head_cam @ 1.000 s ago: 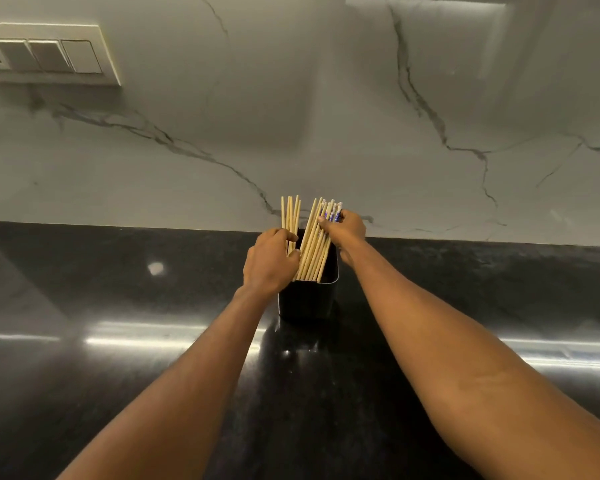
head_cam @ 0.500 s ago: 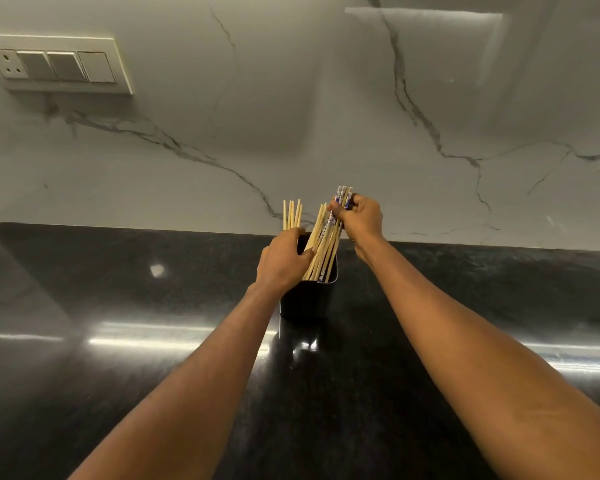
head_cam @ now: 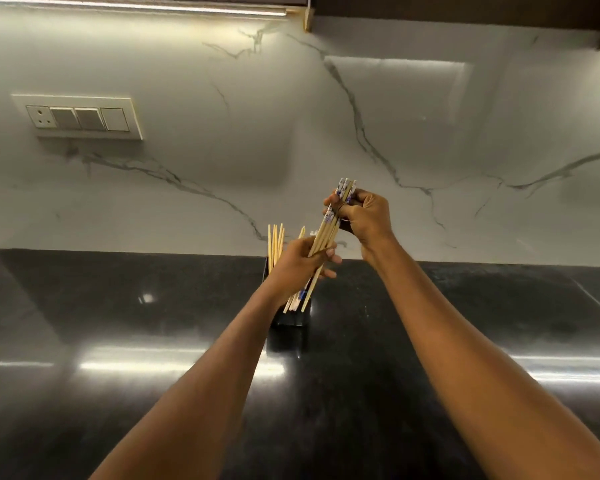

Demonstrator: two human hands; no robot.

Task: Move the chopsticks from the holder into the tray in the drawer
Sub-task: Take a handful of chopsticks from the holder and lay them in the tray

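- One black holder stands upright on the glossy black tabletop, close to the wall; the left forearm hides most of its rim.
- Several plain chopsticks stand in the holder at its left side, roughly upright, with their tops above the left-hand grip.
- One bundle of chopsticks is held over the holder, tilted with its tops leaning right. The upper ends are patterned blue and white.
- The bundle's lower tips lie in front of the holder's dark body. Whether they are clear of its rim cannot be told.
- Left-hand grip: fingers curled round the middle of the bundle, holding it, with the fingertips showing on the right side. The forearm reaches in from the lower left.
- Right-hand grip: raised above the left, with fingers and thumb closed on the bundle's patterned upper part. The forearm comes in from the lower right.
- The two hands are near each other along the bundle and do not touch.
- Behind stands a grey-veined marble wall. It carries a switch plate at the left, under a light strip.
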